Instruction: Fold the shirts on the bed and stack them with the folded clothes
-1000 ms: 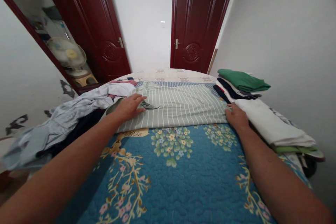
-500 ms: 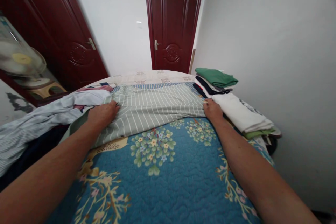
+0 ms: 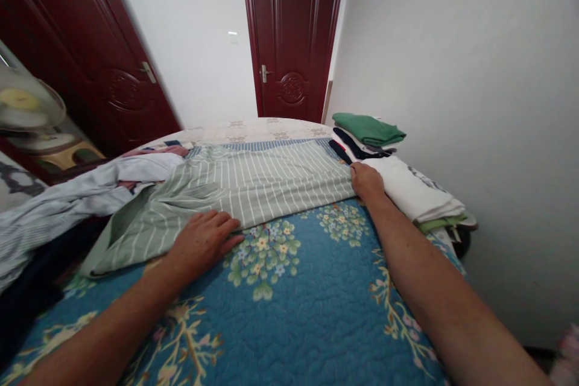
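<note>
The blue floral quilt [image 3: 312,313] carries a striped garment [image 3: 271,175], rumpled clothes [image 3: 90,184] left of it, folded clothes [image 3: 402,184] right.

So your striped garment [image 3: 271,175] is a pale grey-green thing with thin white stripes, spread out lengthwise in front of you. Its right end is pinched in your right hand [image 3: 365,181], and the near edge runs from there over to your left hand [image 3: 205,241], which is laid flat by that edge. Between and beyond your hands it's mostly flat with soft ripples. Left of your left hand it's more rumpled, flaring toward you.
</note>
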The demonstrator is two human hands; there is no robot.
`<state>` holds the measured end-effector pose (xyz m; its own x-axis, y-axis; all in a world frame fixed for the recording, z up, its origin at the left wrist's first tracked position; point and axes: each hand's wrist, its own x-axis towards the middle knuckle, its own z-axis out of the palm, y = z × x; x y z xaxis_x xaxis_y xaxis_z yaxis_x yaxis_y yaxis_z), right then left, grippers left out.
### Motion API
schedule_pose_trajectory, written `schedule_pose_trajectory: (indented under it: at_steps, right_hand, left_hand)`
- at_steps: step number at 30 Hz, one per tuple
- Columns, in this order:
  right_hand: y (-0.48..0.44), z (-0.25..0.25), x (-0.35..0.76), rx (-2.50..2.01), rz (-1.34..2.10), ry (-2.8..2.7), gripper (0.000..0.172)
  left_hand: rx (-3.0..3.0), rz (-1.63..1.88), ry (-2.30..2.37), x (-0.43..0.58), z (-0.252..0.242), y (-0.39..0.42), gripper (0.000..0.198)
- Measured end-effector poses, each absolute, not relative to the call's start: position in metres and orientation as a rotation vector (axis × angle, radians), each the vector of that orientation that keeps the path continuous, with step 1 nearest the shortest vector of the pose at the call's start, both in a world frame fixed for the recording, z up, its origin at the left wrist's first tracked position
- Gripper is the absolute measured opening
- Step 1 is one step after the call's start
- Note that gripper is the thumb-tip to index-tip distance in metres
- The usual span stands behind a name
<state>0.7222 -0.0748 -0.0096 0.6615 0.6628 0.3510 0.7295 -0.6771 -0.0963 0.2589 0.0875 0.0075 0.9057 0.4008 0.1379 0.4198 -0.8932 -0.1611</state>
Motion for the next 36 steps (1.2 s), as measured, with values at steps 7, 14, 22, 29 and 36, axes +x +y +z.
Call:
schedule_pose_trajectory:
  at_steps: [7, 14, 22, 29, 36]
  right_hand:
    - [-0.080, -0.005, 0.725, -2.770, -0.398, -1.123, 0.038]
    - [-0.082, -0.005, 0.713, -2.815, -0.361, -1.171, 0.034]
    - [-0.059, -0.022, 0.718, -2.400, -0.530, -1.539, 0.045]
    - [-0.052, -0.031, 0.722, -2.579, -0.442, -1.468, 0.029]
    - [-0.052, -0.031, 0.725, -2.491, -0.502, -1.419, 0.029]
  left_hand:
    - [-2.938, 0.016, -0.539, 0.253, 0.003, 0.085, 0.025]
    - [-3.119, -0.064, -0.705, 0.259, 0.028, 0.095, 0.040]
    - [-2.888, -0.028, -1.054, 0.288, 0.020, 0.167, 0.058]
    - [-2.903, 0.097, -1.083, 0.290, 0.017, 0.175, 0.044]
    - [-2.891, -0.031, -1.093, 0.287, 0.010, 0.171, 0.043]
